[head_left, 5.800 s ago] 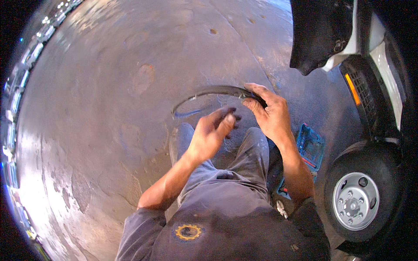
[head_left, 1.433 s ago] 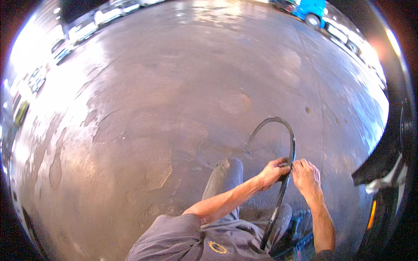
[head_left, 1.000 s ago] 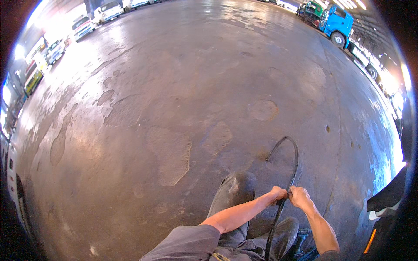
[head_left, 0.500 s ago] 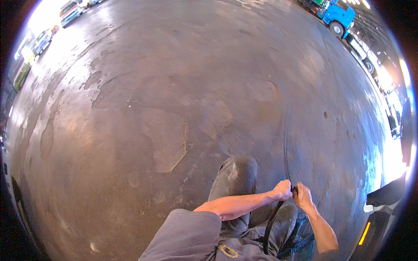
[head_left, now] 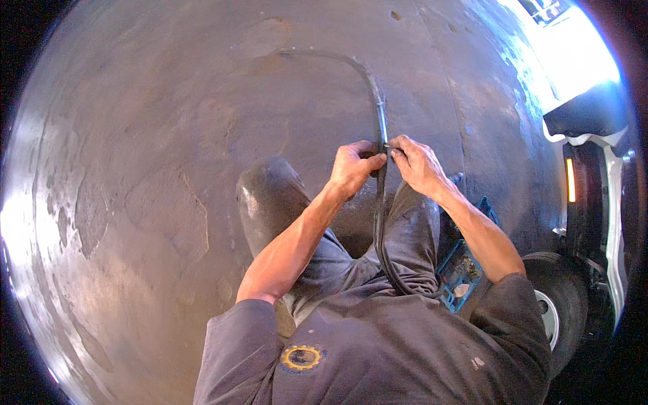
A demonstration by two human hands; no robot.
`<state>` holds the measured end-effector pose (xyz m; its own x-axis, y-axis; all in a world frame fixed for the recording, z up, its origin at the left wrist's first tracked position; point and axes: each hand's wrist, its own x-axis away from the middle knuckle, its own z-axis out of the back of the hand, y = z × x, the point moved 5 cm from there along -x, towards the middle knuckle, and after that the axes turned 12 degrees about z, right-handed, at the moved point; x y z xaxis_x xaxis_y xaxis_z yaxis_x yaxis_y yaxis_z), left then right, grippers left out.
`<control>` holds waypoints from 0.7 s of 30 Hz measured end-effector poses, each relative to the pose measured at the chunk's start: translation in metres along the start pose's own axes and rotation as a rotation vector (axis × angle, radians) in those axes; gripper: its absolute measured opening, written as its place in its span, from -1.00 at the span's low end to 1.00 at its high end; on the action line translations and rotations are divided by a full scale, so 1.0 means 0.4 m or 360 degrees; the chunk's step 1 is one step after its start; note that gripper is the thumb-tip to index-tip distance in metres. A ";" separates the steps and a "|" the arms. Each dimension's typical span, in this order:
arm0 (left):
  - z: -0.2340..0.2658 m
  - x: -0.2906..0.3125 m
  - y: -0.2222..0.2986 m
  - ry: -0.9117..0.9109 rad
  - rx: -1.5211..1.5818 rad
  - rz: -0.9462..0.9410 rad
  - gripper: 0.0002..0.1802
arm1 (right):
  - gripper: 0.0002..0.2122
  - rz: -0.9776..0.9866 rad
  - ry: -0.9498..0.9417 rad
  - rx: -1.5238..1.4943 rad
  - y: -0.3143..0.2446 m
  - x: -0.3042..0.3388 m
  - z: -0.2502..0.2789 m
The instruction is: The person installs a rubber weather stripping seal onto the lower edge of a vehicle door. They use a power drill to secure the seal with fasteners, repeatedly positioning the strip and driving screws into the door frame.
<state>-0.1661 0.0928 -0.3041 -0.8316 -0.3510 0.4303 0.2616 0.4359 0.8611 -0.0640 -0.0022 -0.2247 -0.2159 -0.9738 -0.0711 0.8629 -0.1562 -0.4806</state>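
Note:
A long black hose (head_left: 380, 223) runs from my lap up between my knees, through my hands and out over the floor, where its far end bends left. My left hand (head_left: 354, 167) is closed around it, thumb pressed to its side. From the right, the fingers of my right hand (head_left: 418, 165) pinch at the same spot, fingertips against the hose. A small pale bit shows at those fingertips, too small to name. Just beyond the hands, a stretch of the hose shines brightly. Its lower part curls right across my thigh.
A blue plastic crate (head_left: 461, 273) with small items stands beside my right thigh. Behind it on the right are a vehicle's wheel (head_left: 550, 310) and dark body panel with an orange marker (head_left: 571, 179). Worn, patchy concrete floor (head_left: 169, 135) spreads ahead and left.
The view has tilted down and turned right, so the trucks at the far edges are out of sight. Both hands still meet at the hose, which now bends left farther out.

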 end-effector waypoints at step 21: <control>0.043 -0.017 0.032 -0.0560 0.0975 0.0153 -0.62 | -0.63 -0.0446 0.0092 -0.1266 -0.061 0.031 0.007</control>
<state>-0.1656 0.1152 -0.3009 -0.9546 -0.0443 0.2946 0.1050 0.8752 0.4722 -0.0866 -0.0108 -0.2114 -0.4157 -0.9030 0.1083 0.2000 -0.2069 -0.9577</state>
